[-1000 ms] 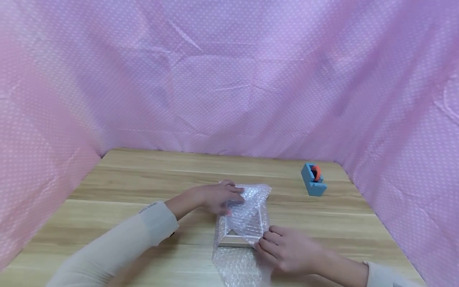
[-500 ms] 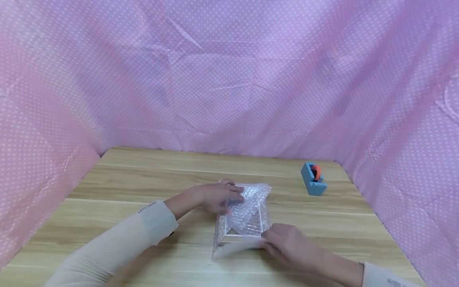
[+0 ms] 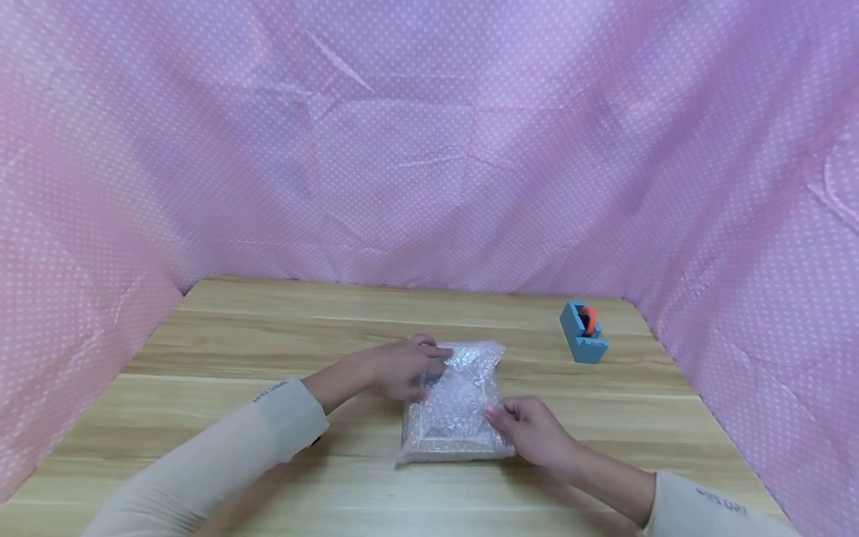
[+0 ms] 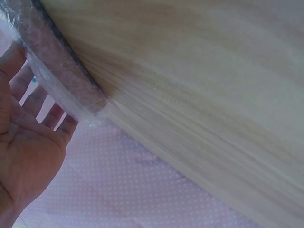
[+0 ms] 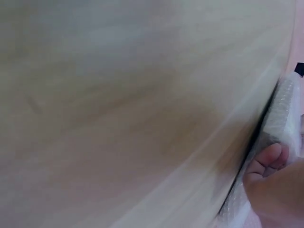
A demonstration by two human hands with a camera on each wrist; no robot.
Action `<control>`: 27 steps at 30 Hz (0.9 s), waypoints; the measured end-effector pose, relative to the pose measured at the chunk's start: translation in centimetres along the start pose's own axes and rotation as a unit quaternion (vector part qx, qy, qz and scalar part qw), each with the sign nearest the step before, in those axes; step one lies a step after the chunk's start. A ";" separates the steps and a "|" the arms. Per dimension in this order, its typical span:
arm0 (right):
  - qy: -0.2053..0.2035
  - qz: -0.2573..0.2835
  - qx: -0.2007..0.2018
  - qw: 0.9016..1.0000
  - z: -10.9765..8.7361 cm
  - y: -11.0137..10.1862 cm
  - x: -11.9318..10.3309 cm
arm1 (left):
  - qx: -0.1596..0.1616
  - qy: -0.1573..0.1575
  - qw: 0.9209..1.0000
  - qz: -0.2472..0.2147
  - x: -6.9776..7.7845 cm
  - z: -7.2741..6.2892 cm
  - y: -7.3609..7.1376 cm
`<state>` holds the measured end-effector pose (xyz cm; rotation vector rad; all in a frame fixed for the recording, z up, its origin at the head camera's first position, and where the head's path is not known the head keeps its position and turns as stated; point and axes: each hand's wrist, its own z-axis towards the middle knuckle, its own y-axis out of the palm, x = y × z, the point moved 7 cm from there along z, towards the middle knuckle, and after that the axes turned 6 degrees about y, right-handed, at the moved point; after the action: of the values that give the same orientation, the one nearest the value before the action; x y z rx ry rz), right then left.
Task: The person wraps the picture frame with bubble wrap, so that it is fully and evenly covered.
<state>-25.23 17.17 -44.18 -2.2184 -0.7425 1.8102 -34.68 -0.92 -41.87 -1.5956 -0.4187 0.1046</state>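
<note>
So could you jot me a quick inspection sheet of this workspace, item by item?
Surface: light wooden table, bare grain showing.
Job's things: flat rectangular frame wrapped in clear bubble wrap, lying flat.
Clutter: blue tape dispenser with orange roll, standing apart at far right.
Hands: left hand rests on the parcel's far left corner; right hand pinches the wrap at its near right edge.
Cables: nothing seen.
Surroundings: pink polka-dot cloth on three sides.

Head view overhead, wrist views tabletop-close
</note>
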 end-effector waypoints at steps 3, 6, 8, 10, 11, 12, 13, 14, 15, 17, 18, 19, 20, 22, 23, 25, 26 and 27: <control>0.055 0.025 0.026 0.998 0.3 0.0 0.3 | 0.015 -0.001 1.000 -0.011 -0.1 -0.1 0.1; 0.092 0.036 0.042 0.994 0.4 0.2 0.6 | 0.024 0.001 0.999 -0.048 -0.2 -0.3 0.3; 0.105 0.038 0.046 0.993 0.4 0.3 0.8 | 0.023 0.002 0.997 -0.075 -0.3 -0.4 0.5; 0.111 0.037 0.048 0.992 0.4 0.3 0.7 | 0.018 0.001 0.994 -0.106 -0.3 -0.6 0.7; 0.113 0.036 0.048 0.992 0.4 0.3 0.7 | 0.014 0.002 0.993 -0.116 -0.3 -0.6 0.8; 0.114 0.034 0.050 0.992 0.5 0.3 0.6 | 0.010 0.003 0.993 -0.119 -0.3 -0.7 0.9; 0.117 0.034 0.050 0.991 0.5 0.3 0.6 | 0.010 0.005 0.993 -0.120 -0.2 -0.7 0.9; 0.120 0.033 0.050 0.991 0.5 0.3 0.6 | 0.009 0.006 0.993 -0.118 -0.1 -0.8 0.9; 0.122 0.031 0.050 0.991 0.5 0.3 0.6 | 0.009 0.007 0.993 -0.115 0.0 -0.8 0.9; 0.130 0.029 0.050 0.990 0.5 0.4 0.6 | 0.015 0.014 0.995 -0.097 0.3 -0.8 0.9; 0.133 0.027 0.048 0.990 0.5 0.4 0.7 | 0.019 0.017 0.996 -0.090 0.5 -0.8 0.8; 0.135 0.026 0.045 0.989 0.5 0.4 0.7 | 0.024 0.018 0.996 -0.084 0.6 -0.8 0.8; 0.132 0.022 0.039 0.990 0.5 0.4 0.6 | 0.027 0.018 0.996 -0.079 0.7 -0.8 0.7; 0.123 0.008 0.028 0.992 0.6 0.3 0.4 | 0.036 0.014 0.997 -0.074 0.8 -0.7 0.7; 0.115 0.000 0.023 0.993 0.6 0.2 0.3 | 0.040 0.012 0.996 -0.073 0.8 -0.7 0.7; 0.077 -0.042 0.024 0.996 0.8 -0.2 -0.3 | 0.044 0.006 0.996 -0.074 0.7 -0.7 0.9; 0.051 -0.077 0.029 0.995 1.0 -0.4 -0.7 | 0.046 0.003 0.996 -0.077 0.7 -0.7 1.0; 0.026 -0.111 0.041 0.993 1.1 -0.6 -1.1 | 0.048 0.002 0.996 -0.080 0.7 -0.7 1.0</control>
<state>-26.61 17.02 -43.24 -2.0342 -0.8512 1.6397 -33.65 -1.38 -42.68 -1.4615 -0.5290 0.0003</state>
